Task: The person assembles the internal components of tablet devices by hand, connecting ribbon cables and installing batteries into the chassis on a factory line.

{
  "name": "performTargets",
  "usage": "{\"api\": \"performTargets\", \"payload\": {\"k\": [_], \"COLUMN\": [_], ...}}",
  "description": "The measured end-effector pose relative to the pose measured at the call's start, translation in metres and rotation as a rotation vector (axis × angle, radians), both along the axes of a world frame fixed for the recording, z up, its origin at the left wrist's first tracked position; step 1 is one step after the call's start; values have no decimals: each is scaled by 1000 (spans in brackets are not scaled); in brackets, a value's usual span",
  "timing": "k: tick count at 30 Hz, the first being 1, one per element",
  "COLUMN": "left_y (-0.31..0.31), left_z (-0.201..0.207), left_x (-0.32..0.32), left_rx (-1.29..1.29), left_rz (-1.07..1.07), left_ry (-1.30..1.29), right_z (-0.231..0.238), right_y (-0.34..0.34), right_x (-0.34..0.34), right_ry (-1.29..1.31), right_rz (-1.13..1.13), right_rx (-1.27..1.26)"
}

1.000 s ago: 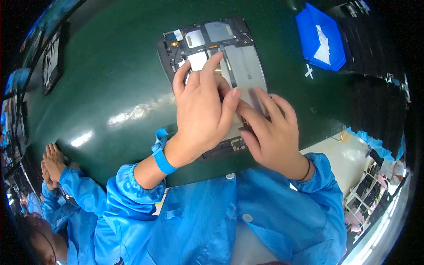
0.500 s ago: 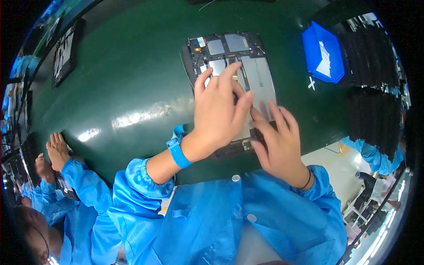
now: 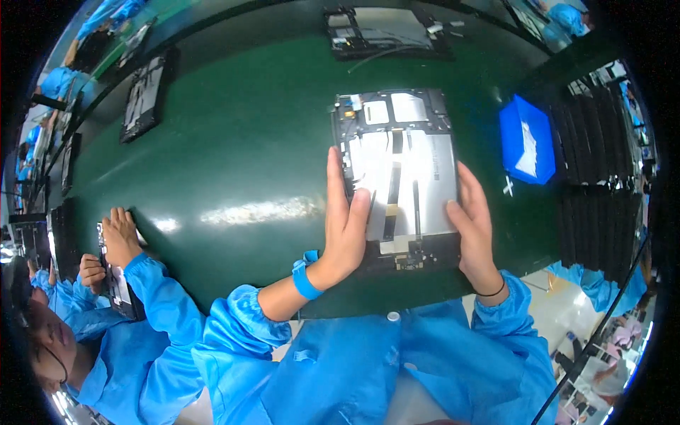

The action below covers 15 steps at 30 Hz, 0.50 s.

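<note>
An opened tablet with silver battery plates, dark ribbon strips and a small circuit board along its near edge is between my two hands. My left hand grips its left edge, the thumb lying over the inner face and a finger stretched along the side. From the right, my right hand holds the opposite edge, with its thumb on top. The fingers beneath the tablet are hidden. A blue band circles my left wrist.
Beyond the tablet, another opened one lies at the green table's far edge; one more lies far left. A blue bin with white paper stands right, beside stacked black pieces. At left a co-worker's hands handle a similar device.
My hands have moved apart from over the tablet's lower middle to its two side edges and now grip it. The camera view has shifted, showing more of the table's far edge.
</note>
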<state>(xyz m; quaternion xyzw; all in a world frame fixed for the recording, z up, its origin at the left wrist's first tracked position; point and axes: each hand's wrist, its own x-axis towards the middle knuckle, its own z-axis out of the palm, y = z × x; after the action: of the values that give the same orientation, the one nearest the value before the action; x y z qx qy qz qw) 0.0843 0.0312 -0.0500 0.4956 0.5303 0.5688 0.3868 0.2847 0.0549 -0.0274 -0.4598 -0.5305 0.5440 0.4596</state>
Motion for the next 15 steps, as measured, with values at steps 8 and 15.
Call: {"api": "performTargets", "payload": {"k": [8, 15], "left_y": [67, 73], "left_z": [-11, -20], "left_x": [-70, -45], "left_rx": [190, 186], "left_rz": [568, 477], "left_ry": [-371, -219], "right_z": [37, 9], "right_y": [146, 279], "right_x": [-103, -251], "right_ry": [251, 90], "right_rz": [88, -75], "right_rx": [57, 166]}}
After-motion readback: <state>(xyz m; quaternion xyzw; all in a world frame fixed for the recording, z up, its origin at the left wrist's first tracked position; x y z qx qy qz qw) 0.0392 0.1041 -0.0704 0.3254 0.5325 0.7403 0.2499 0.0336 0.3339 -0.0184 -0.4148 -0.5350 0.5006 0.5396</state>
